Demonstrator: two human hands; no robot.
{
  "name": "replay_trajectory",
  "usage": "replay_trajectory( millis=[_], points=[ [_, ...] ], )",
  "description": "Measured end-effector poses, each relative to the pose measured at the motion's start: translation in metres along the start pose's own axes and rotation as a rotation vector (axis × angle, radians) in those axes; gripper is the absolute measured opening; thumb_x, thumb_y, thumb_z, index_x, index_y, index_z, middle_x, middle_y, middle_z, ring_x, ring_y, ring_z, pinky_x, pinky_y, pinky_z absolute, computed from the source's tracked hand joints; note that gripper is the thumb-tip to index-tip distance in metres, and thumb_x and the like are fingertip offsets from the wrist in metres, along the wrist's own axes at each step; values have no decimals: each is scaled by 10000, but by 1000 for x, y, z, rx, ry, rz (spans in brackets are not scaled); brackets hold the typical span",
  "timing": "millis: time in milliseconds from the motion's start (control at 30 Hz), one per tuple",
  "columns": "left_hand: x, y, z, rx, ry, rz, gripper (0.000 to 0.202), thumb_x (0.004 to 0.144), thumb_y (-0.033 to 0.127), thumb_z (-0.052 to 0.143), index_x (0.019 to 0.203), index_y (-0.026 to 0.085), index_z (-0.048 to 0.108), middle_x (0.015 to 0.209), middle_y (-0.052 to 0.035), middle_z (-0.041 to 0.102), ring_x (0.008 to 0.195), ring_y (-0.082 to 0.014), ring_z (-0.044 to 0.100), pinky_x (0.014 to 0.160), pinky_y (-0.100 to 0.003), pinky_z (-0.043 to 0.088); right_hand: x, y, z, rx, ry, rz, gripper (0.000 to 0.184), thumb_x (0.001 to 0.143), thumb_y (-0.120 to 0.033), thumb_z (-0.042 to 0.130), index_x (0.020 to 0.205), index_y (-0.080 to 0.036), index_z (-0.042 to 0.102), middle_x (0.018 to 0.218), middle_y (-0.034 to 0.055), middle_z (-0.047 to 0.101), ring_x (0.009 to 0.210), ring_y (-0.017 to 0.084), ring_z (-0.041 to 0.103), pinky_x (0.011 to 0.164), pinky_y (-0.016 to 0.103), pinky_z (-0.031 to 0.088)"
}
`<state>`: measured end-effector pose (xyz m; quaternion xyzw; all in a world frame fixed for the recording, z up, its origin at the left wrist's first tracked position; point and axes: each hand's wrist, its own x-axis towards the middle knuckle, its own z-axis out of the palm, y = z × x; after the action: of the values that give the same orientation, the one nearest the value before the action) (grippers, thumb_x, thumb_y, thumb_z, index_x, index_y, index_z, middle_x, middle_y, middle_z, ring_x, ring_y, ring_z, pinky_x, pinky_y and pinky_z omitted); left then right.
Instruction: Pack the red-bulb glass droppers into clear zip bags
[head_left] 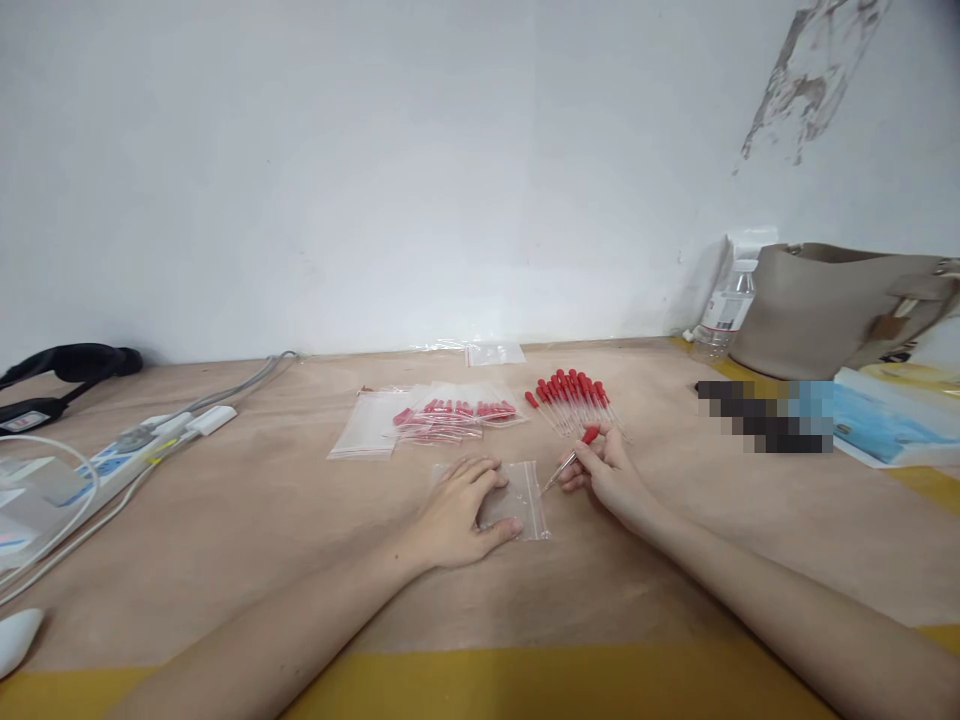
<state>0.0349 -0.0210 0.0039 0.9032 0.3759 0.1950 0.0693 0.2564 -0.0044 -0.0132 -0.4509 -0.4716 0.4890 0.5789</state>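
My left hand lies on a small clear zip bag on the wooden table, fingers curled over it and thumb along its near edge. My right hand pinches a glass dropper with a red bulb, its tip pointing at the bag's right edge. Just beyond that hand lies a loose pile of red-bulbed droppers. Left of the pile sit clear bags filled with droppers and an empty bag.
More clear bags lie by the wall. A power strip with cables and a black strap are at the left. A plastic bottle, a beige bag and a blue printed sheet stand at the right.
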Motion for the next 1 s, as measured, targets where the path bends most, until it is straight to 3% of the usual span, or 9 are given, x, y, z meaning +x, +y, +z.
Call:
replay_trajectory(
  millis=[167,333,567,667,733,867,1000],
  points=[
    [0,1,0,-8,5,8,446,766,476,537,1094,174,511,1246,-106,459,1153,-264,404,981,-434,301,-4,2,4,79,-20,26,487,681,-443,592,973,-253,250,648,-65,557,510,121,587,487,273,498],
    [0,1,0,-8,9,-8,496,766,492,528,1157,189,482,1251,-98,454,1152,-271,401,980,-442,299,-8,2,6,156,-136,149,364,701,-399,598,887,-235,331,708,-26,584,628,134,623,633,314,510],
    [2,0,-1,-48,17,-18,529,816,464,471,1243,167,377,1236,-95,468,1135,-252,415,966,-416,326,-12,-7,-4,-61,-495,45,274,666,-337,660,772,-179,463,751,-19,577,576,65,529,568,233,442],
    [2,1,-1,-52,18,-7,487,834,440,452,1230,162,393,1229,-93,473,1126,-243,422,960,-402,335,-15,-12,0,-38,-608,45,269,698,-363,626,803,-189,450,894,10,589,629,76,555,609,258,454],
    [3,2,-1,-56,19,-5,466,842,440,438,1217,165,413,1227,-92,476,1127,-243,424,964,-405,332,-16,-15,4,-53,-664,84,282,717,-398,598,823,-194,435,809,-1,601,655,96,573,652,287,462],
    [6,3,-6,-81,47,-24,452,843,441,441,1210,178,435,1231,-96,469,1129,-247,430,949,-408,350,-13,-14,7,-90,-649,110,298,708,-418,601,797,-188,433,692,-32,592,673,98,582,711,301,457],
    [7,-5,-15,-125,55,5,369,851,383,450,1161,186,490,1179,-84,511,1089,-220,474,927,-368,386,0,-8,-5,-143,-506,133,320,626,-389,677,754,-172,480,642,-33,598,613,98,581,644,279,473]
  ],
)
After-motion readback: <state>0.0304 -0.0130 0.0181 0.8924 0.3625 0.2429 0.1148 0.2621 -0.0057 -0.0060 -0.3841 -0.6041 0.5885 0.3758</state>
